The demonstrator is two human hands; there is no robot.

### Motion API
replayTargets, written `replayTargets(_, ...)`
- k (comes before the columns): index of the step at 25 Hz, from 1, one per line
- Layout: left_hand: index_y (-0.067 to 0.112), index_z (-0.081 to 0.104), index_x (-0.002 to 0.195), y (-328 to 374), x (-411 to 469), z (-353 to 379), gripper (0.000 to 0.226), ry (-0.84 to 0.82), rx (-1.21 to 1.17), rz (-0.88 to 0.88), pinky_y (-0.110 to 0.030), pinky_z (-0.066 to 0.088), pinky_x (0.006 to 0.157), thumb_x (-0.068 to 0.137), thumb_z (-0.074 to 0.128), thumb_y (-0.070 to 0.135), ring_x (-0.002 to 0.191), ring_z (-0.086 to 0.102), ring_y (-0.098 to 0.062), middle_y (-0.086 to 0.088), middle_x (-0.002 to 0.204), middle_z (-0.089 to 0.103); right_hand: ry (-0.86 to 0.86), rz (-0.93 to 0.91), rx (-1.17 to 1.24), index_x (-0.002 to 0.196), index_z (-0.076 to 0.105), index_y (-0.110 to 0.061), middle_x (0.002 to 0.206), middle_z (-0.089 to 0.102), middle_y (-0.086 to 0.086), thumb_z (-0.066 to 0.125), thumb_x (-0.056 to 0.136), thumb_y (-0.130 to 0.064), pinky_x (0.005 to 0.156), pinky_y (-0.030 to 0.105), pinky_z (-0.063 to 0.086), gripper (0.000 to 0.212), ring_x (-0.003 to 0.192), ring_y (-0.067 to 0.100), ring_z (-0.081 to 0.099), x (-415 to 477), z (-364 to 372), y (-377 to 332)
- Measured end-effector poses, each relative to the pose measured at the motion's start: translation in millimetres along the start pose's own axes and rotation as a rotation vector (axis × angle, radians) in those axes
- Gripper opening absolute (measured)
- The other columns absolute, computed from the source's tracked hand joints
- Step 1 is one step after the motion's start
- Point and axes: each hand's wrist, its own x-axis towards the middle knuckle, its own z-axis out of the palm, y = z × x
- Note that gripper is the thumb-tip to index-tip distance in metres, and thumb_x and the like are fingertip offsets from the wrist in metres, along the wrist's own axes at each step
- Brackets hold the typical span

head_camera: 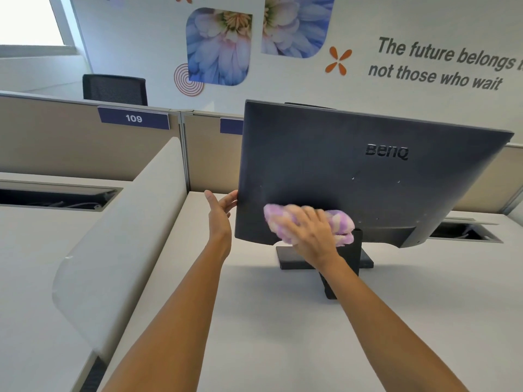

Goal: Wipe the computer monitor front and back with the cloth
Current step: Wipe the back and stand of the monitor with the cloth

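Fingers (pixel 308 215) of the right hand (pixel 312 233) lie spread apart and fairly flat over the cloth (pixel 276 220), pressing it against the monitor (pixel 353 165); slight blur here. Cloth is bunched, lilac and cream, low on the rear panel, just above the stand (pixel 290 258). Left hand (pixel 219 213) is upright, fingers (pixel 229 198) straight and together, tips touching the monitor's left edge, apparently bracing it. Monitor stands on the pale surface (pixel 283 335), back toward the camera, logo visible; screen side hidden. Rounded divider (pixel 113 236) to the left; partition tag (pixel 133 118) reading 109 behind.

Step in hand, by my reading: wiping the back, lower portion. Whether the front is done cannot be told. Next move likely calls for sweeping the cloth across and up the rest of the panel, with the left hand steadying against the push so the stand does not shift.
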Motion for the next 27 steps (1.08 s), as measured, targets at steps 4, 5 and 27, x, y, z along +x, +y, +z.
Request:
replayTargets(4,0.02,0.055,0.13,-1.6,-6.5,4.2,0.07,0.005,0.042,0.018,-0.04,0.018,0.115,0.096,0.003,0.053,0.132,0.041,-0.019,0.0,0.136,0.053,0.249,0.373,0.02,0.117,0.048,-0.028,0.118,0.047,0.0,0.064,0.06,-0.003,0.071,0.038,0.042,0.064,0.093,0.025,0.049,32.4,-19.4,19.0)
replayTargets(5,0.021,0.052,0.132,-1.8,-9.1,5.7,0.068,0.004,0.056,0.019,-0.039,0.018,0.114,0.097,0.004,0.052,0.133,0.039,-0.018,0.001,0.138,0.051,0.262,0.401,0.011,0.117,0.048,-0.028,0.118,0.047,0.0,0.065,0.06,-0.003,0.071,0.037,0.042,0.065,0.094,0.024,0.048,35.5,-21.3,19.7)
replayTargets(27,0.026,0.018,0.148,15.4,-48.9,101.6,0.061,0.122,0.785,0.662,-0.036,0.008,0.115,0.093,0.025,0.05,0.145,0.01,-0.016,0.006,0.158,0.009,0.177,0.532,-0.132,0.118,0.052,-0.026,0.117,0.058,0.011,0.085,0.053,-0.013,0.073,0.044,0.051,0.073,0.099,0.033,0.055,12.6,-82.1,126.1)
